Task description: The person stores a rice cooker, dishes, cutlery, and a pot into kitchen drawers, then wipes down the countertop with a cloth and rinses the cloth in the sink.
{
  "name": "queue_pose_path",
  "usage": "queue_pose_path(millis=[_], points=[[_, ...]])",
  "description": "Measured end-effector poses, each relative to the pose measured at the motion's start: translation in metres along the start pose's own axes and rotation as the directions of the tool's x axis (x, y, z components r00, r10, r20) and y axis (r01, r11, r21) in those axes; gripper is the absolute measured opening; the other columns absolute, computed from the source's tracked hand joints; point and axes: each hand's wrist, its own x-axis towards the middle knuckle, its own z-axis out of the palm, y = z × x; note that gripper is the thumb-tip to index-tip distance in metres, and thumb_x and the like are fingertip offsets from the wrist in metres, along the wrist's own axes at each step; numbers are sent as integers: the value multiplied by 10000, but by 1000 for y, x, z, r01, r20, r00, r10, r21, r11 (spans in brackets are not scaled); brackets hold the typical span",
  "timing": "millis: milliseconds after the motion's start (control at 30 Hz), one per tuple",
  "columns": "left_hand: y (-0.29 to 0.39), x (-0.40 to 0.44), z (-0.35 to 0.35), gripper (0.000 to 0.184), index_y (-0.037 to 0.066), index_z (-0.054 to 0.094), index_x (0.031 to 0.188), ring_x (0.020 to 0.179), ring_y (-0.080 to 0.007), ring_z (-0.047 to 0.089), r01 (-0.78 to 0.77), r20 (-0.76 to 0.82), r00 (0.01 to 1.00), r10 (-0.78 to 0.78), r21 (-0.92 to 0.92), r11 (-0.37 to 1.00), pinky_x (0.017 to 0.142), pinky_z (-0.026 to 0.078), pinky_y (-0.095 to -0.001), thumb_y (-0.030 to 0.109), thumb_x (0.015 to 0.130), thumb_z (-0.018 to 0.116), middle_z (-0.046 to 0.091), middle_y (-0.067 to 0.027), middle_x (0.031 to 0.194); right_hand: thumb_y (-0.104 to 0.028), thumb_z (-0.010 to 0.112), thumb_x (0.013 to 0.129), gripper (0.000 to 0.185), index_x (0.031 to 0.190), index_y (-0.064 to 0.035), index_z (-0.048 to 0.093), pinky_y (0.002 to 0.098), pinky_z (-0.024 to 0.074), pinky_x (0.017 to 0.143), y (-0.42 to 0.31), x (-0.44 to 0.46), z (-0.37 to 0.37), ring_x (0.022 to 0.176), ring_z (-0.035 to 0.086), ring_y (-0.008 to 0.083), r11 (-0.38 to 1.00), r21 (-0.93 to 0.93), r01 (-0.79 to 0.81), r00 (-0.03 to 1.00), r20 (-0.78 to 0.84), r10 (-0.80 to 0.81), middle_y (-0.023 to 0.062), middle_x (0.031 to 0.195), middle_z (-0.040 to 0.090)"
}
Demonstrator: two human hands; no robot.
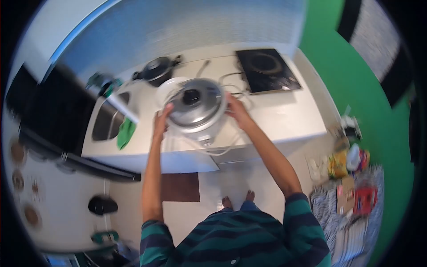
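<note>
A white rice cooker [205, 137] with a shiny metal lid [207, 95] and black knob is between my hands at the front of the counter. My left hand [162, 120] grips its left side, and my right hand [238, 111] has hold of the right side near the rim. Fingers on both sides are partly hidden behind the pot. The cooker looks upright; whether its base touches the counter is hidden. A white cord [215, 154] loops below it over the counter's front edge. Just behind sits a white bowl or plate [163, 90], partly covered by the lid.
A black induction cooktop [269, 71] lies on the counter [289, 120] at the right, with dark cables beside it. A lidded black pot [156, 71] stands at the back left. Further left is a sink [104, 122] with a green cloth [126, 133] over the counter edge.
</note>
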Motion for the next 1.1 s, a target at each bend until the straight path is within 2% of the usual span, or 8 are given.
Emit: queue_pose_path(millis=[100,167,233,300,367,467,667,1100], points=[[-56,41,6,633,90,560,1150,643,-147,475,-42,37,999,39,62,997,549,418,-287,583,774,434,549,-44,1154,-356,471,839,416,1098,-31,488,334,366,835,16,-61,-21,975,470,181,833,-458,311,901,-137,-411,96,1043,513],[-50,39,15,723,69,549,1150,829,-194,473,13,4,1000,-13,17,1000,711,397,-303,617,680,519,530,-92,1163,-139,496,870,189,926,22,577,266,447,688,50,-121,-54,779,569,161,591,-698,404,814,-19,-580,110,849,584],[-37,29,22,828,48,538,1150,1015,-241,472,72,-53,996,-77,-77,994,872,375,-319,650,586,603,510,-140,1171,-56,582,787,213,989,12,572,323,432,761,105,-151,-107,821,561,279,350,-848,397,911,316,-266,181,901,577],[9,-10,16,1008,-73,502,1098,1063,-267,504,76,-184,976,-113,-200,977,927,387,-327,653,433,719,516,-187,1138,-48,588,751,451,1177,9,451,414,330,937,136,-148,-138,1038,469,340,-15,-841,541,783,510,-356,209,1138,485],[-23,21,34,1023,-109,460,1075,979,-263,542,-84,-346,938,23,-161,983,864,419,-331,636,431,738,564,-190,1000,-22,572,721,636,1289,15,289,480,170,1031,155,-132,-161,1200,310,350,-143,-913,381,865,407,-292,211,1286,344],[1,-2,32,1043,-76,440,1119,1014,-311,523,40,-371,925,-83,-121,992,873,410,-333,668,439,707,511,-230,1071,-143,569,716,674,1299,-1,264,473,172,1032,159,-126,-159,1190,314,338,-327,-890,317,882,404,-243,193,1288,339],[13,-25,33,1150,-53,329,1251,1075,-348,484,124,-381,911,-159,-115,986,898,409,-369,692,445,672,428,-235,1173,-230,551,699,605,1239,-54,342,471,329,879,172,-121,-136,1130,374,301,-346,-938,-21,955,83,-284,143,1210,396],[18,-19,37,1179,-103,203,1286,1086,-347,472,166,-374,898,-232,-199,966,869,429,-353,501,444,764,357,-264,1233,-608,296,808,695,1276,-96,339,440,367,841,191,-163,-149,1175,375,279,-409,-886,221,752,421,-507,97,1284,377]])
